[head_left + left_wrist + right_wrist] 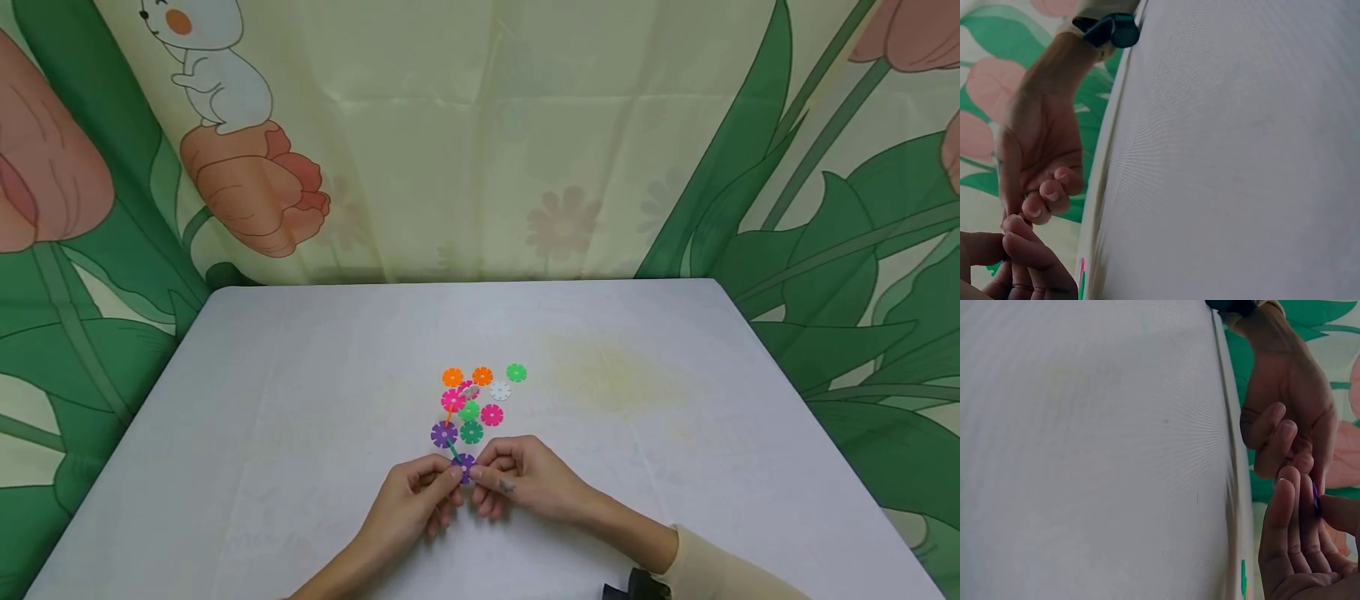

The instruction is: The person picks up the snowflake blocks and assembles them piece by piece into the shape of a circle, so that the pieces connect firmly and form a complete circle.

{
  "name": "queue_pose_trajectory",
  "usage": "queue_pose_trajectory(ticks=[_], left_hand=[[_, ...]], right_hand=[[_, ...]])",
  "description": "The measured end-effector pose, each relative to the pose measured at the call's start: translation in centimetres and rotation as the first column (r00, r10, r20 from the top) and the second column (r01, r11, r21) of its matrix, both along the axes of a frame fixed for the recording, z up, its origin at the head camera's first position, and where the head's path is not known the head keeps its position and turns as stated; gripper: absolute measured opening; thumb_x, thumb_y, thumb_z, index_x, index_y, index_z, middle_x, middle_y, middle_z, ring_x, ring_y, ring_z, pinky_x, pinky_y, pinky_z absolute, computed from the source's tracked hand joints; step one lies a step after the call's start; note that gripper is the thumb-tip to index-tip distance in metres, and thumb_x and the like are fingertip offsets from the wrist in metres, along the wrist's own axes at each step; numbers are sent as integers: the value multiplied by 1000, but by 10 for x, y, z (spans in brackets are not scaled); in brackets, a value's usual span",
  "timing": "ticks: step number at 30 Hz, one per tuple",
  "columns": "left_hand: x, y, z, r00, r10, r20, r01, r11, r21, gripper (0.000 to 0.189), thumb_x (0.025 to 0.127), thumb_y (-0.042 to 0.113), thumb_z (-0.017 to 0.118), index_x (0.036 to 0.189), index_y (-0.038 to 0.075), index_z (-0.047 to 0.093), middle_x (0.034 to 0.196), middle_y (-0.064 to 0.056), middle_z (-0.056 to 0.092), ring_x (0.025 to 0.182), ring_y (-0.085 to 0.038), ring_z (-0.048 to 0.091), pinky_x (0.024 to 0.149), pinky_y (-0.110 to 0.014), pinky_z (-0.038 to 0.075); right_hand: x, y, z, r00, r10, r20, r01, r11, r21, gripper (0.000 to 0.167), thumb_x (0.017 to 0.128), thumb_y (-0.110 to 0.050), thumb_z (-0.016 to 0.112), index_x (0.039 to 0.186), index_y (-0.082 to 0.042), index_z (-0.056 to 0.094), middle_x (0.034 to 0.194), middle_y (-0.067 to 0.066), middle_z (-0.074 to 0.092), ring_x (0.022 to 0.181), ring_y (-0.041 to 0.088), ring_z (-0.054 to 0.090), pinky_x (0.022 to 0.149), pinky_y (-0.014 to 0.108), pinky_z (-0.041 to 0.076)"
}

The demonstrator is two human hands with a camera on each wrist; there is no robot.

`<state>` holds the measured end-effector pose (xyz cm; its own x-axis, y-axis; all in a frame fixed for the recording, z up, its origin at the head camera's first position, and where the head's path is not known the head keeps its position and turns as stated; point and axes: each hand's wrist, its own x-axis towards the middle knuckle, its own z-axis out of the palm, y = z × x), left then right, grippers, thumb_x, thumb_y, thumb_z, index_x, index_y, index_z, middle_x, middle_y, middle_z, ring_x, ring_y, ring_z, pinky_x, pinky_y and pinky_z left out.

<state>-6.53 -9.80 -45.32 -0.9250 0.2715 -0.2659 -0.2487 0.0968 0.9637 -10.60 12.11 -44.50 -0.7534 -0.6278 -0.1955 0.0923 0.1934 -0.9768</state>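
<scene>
Between both hands is a purple notched disc [465, 460], joined by a green disc seen edge-on [454, 451] to another purple disc [444, 434] beyond it. My left hand [422, 492] pinches its left edge between thumb and forefinger. On its right edge, my right hand [525, 477] pinches with thumb and forefinger. An orange disc on edge [449, 415] links the farther purple disc to a pink disc [453, 400]. In the right wrist view a sliver of purple disc [1316, 499] shows at the fingertips; the fingers hide most of it.
Loose discs lie just beyond the hands: dark green [472, 432], light green [469, 410], pink [492, 415], white [500, 391], orange [482, 376] and bright green [516, 372]. They rest on a white-covered table [300, 400]. A printed curtain [450, 167] hangs behind the table.
</scene>
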Motion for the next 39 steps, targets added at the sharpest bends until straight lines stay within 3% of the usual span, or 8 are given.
queue_pose_trajectory(ticks=[4, 8, 13, 17, 23, 39], left_hand=[[0, 0, 0, 1000, 20, 3, -20, 1000, -5, 28, 106, 24, 64, 103, -3, 68, 79, -2, 64, 55, -9, 52, 48, -21, 44], [0, -2, 1, 999, 37, 8, -37, 999, -23, 28, 106, 25, 64, 103, -2, 68, 79, -2, 63, 55, -9, 51, 47, -22, 45], [0, -4, 2, 999, 30, 16, -29, 999, -32, 27, 107, 24, 63, 103, -2, 68, 78, -1, 63, 56, -9, 51, 47, -21, 45], [0, -4, 2, 1000, 17, 18, -17, 999, -28, 26, 107, 23, 63, 104, -3, 68, 79, -2, 63, 55, -9, 51, 47, -21, 44], [0, -6, 2, 1000, 13, 28, -13, 1000, -20, 27, 108, 23, 62, 106, -3, 67, 79, -1, 63, 56, -10, 50, 47, -21, 44], [-1, -6, 4, 999, -2, 35, 3, 999, -33, 28, 108, 24, 62, 104, -3, 67, 79, 0, 63, 56, -10, 50, 47, -20, 44]], right_hand=[[-5, 3, -1, 999, -10, -32, 11, 999, 52, 26, 105, -27, 68, 101, -1, 72, 88, 21, 78, 70, 16, 74, 67, 29, 64], [-14, 8, -1, 990, -71, -126, 89, 986, 142, 23, 104, -26, 69, 102, -4, 72, 83, 13, 77, 68, 18, 72, 62, 31, 62], [-30, 14, -3, 936, -132, -327, 234, 927, 294, 18, 99, -23, 76, 109, -9, 71, 71, 1, 71, 57, 12, 61, 53, 24, 50], [-41, 17, -7, 897, -153, -414, 313, 882, 351, 25, 94, -23, 81, 114, -9, 73, 63, -4, 63, 52, 9, 52, 53, 23, 42], [-51, 19, -11, 877, -141, -459, 334, 866, 372, 29, 91, -21, 84, 117, -10, 75, 62, -5, 61, 52, 9, 52, 59, 24, 45], [-60, 13, -10, 883, -114, -455, 324, 849, 417, 38, 87, -27, 89, 121, -12, 79, 61, -6, 60, 53, 11, 53, 55, 22, 39]])
